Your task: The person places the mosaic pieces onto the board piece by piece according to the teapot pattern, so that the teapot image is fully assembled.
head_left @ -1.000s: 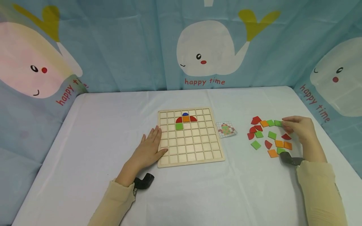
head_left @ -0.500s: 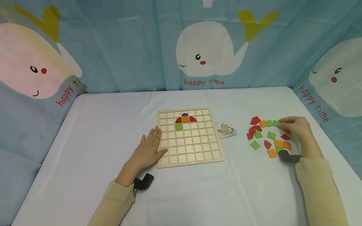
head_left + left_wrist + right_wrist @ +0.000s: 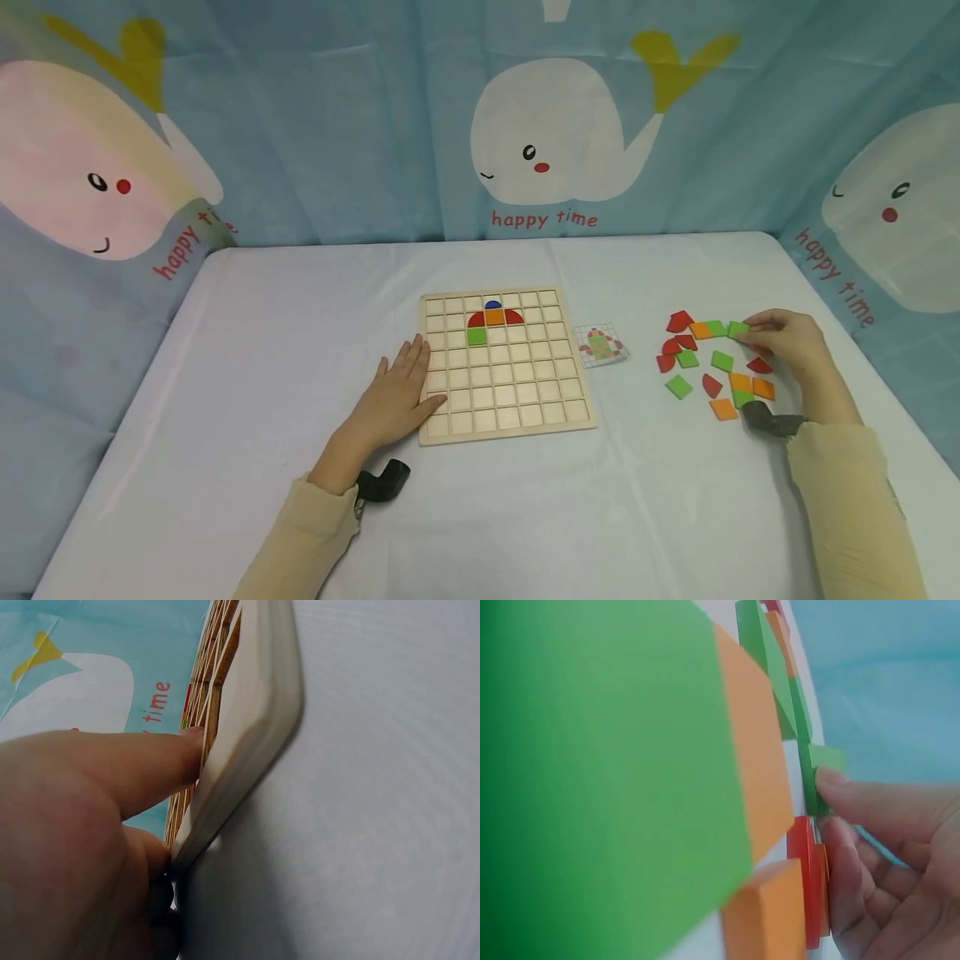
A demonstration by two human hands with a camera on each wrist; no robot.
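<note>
My left hand [image 3: 390, 400] lies flat along the left edge of a wooden grid board [image 3: 480, 429], thumb over its rim. In the left wrist view the thumb [image 3: 142, 769] touches the grid. The board bears a blue half-round tile [image 3: 492, 305], an orange square [image 3: 495, 317], two red quarter-round tiles [image 3: 477, 319] and a green square [image 3: 477, 336]. At the right, my right hand [image 3: 791, 337] pinches a green square tile [image 3: 737, 329] between thumb and fingers. The right wrist view shows the thumb pressed on that tile [image 3: 829, 761]; the fingers behind are partly hidden.
A small pattern card [image 3: 602, 345] lies right of the board. Several loose tiles surround the right hand, among them an orange square [image 3: 724, 409], a red piece [image 3: 712, 385] and a green square [image 3: 678, 387]. A whale-printed curtain [image 3: 360, 150] hangs behind the white table [image 3: 525, 517].
My right hand has shifted slightly left, and its thumb has come in onto the green square tile, now pinched. The left hand keeps its place on the board.
</note>
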